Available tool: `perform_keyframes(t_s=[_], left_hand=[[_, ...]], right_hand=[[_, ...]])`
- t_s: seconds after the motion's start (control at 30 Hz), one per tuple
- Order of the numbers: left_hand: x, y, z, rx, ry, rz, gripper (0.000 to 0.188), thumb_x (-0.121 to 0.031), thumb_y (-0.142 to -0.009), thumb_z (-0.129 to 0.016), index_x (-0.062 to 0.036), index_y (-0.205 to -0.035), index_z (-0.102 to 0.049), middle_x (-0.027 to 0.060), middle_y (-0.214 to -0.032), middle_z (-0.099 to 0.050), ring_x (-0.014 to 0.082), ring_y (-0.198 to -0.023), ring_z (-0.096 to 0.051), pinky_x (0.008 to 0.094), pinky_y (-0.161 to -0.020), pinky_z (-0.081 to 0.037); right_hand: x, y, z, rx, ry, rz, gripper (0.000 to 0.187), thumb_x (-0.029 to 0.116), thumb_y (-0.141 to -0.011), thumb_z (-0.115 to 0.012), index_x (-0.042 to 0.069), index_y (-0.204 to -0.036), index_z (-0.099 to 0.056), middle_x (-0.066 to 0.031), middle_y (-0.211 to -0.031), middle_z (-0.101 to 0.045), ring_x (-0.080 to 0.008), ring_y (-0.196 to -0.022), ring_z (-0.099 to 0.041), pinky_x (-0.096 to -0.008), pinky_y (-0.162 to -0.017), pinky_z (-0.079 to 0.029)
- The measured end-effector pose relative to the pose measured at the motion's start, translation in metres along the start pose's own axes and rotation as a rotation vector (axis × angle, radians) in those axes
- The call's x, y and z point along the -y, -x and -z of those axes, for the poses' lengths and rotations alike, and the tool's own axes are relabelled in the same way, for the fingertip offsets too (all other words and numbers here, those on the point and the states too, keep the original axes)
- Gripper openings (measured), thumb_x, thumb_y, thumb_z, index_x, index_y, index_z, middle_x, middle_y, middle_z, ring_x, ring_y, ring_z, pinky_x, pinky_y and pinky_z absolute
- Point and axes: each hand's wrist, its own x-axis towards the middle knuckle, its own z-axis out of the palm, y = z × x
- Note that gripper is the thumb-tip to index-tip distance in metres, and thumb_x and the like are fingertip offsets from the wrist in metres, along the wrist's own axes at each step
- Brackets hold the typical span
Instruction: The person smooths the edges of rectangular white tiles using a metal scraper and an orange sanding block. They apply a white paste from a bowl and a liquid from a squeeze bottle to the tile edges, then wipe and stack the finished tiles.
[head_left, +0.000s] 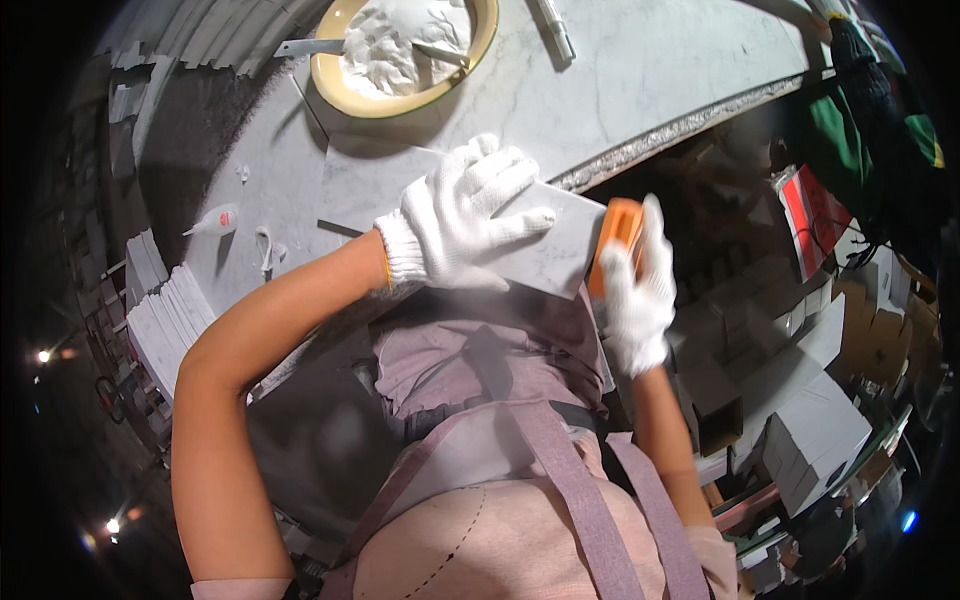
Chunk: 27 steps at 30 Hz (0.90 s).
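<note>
A flat light-grey marbled tile (560, 240) lies at the table's near edge, its right end jutting out over the side. My left hand (465, 215), in a white knitted glove, rests on top of it with the fingers spread. In my right hand (640, 305), gloved the same way, is an orange block-shaped tool (618, 228), held upright against the tile's right edge. Fingers and thumb wrap its sides; its working face is turned to the tile and cannot be seen.
A cream basin (326, 85) of white paste-like material with two flat blades stands at the far side of the marbled table (640, 90). Beyond it lies a clear tube (556, 32). A small white bottle (215, 220) sits left, near stacked white slabs (172, 325). Boxes (815, 440) crowd the right.
</note>
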Motion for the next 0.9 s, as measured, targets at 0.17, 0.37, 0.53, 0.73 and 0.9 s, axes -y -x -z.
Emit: perform_keyframes(t_s=[0.17, 0.37, 0.53, 0.73, 0.9], left_hand=[[-0.001, 0.003, 0.001, 0.003, -0.048, 0.005, 0.093, -0.064, -0.061, -0.085, -0.0221, -0.143, -0.067, 0.0254, -0.155, -0.050, 0.0463, -0.143, -0.046, 0.0627, -0.120, -0.034], [-0.002, 0.001, 0.002, 0.020, -0.064, -0.039, 0.092, -0.063, -0.061, -0.087, -0.0205, -0.141, -0.067, 0.0245, -0.153, -0.051, 0.0461, -0.142, -0.047, 0.0613, -0.120, -0.034], [-0.005, -0.010, 0.008, 0.023, -0.060, -0.064, 0.072, -0.042, -0.065, -0.083, -0.0199, -0.131, -0.067, 0.0232, -0.132, -0.057, 0.0435, -0.120, -0.056, 0.0591, -0.100, -0.045], [-0.004, 0.001, -0.003, -0.358, -0.087, -0.211, 0.054, -0.032, -0.073, -0.080, -0.0115, -0.122, -0.068, 0.0207, -0.116, -0.061, 0.0421, -0.102, -0.062, 0.0534, -0.085, -0.054], [0.001, 0.008, -0.017, -0.186, -0.075, -0.053, 0.076, -0.055, -0.075, -0.081, -0.0191, -0.140, -0.065, 0.0228, -0.147, -0.053, 0.0470, -0.133, -0.050, 0.0577, -0.112, -0.040]], right_hand=[[0.000, 0.014, 0.011, 0.104, 0.113, -0.008, 0.082, 0.039, -0.092, -0.079, 0.015, -0.163, -0.047, -0.0140, -0.123, -0.064, -0.0269, -0.109, -0.068, -0.0369, -0.095, -0.057], [0.021, -0.033, 0.061, -0.031, -0.123, 0.298, 0.076, 0.046, -0.092, -0.080, 0.014, -0.156, -0.056, -0.0145, -0.116, -0.066, -0.0249, -0.104, -0.071, -0.0364, -0.093, -0.058], [0.077, -0.146, 0.023, -0.244, 0.528, 0.761, 0.074, 0.065, -0.092, -0.074, 0.027, -0.153, -0.059, -0.0145, -0.111, -0.071, -0.0315, -0.097, -0.074, -0.0424, -0.085, -0.060], [0.119, -0.144, 0.002, -0.349, 1.002, 0.952, 0.080, 0.072, -0.095, -0.062, 0.027, -0.160, -0.050, -0.0164, -0.147, -0.064, -0.0361, -0.127, -0.067, -0.0472, -0.103, -0.056], [0.071, -0.073, 0.003, -0.023, 0.676, 1.166, 0.067, 0.039, -0.094, -0.079, 0.007, -0.150, -0.061, -0.0239, -0.149, -0.061, -0.0411, -0.135, -0.060, -0.0484, -0.113, -0.049]])
